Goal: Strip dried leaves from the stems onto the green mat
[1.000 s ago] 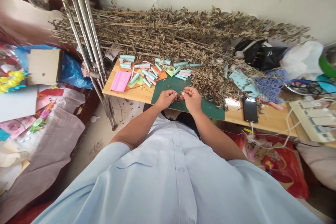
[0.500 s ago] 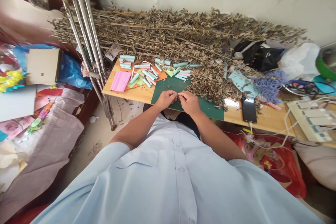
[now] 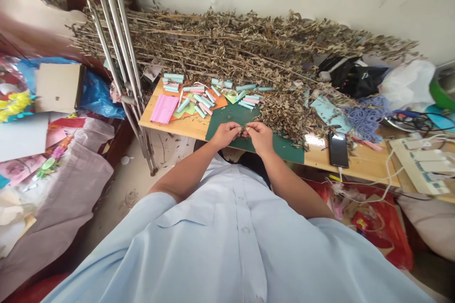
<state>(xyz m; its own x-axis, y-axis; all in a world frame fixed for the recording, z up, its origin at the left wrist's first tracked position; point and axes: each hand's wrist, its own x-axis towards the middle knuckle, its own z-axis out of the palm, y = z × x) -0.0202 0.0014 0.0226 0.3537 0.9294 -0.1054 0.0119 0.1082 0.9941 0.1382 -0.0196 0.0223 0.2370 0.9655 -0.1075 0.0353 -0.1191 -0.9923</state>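
Observation:
Over the front edge of a dark green mat [image 3: 227,116], my left hand [image 3: 226,134] and my right hand [image 3: 260,138] come together, fingertips pinched. Between them is a small bit of dried leaves [image 3: 243,131], partly hidden by the fingers. Just beyond my right hand lies a heap of loose dried leaves [image 3: 284,113]. Left of the mat are several rolled blue and pink paper tubes [image 3: 202,100] on orange and green sheets, and a pink folded paper [image 3: 164,109].
Long bundles of dried leafy stems [image 3: 227,38] line the wall. Metal crutches [image 3: 121,47] lean at the left. To the right lie a phone [image 3: 338,148] on a cable, purple yarn [image 3: 368,116] and a white power strip [image 3: 423,161]. A red bag [image 3: 394,227] is below the table.
My right fingers closed in against my left ones half a second ago and have now drawn slightly apart, showing the dried leaves again. The things on the table look the same.

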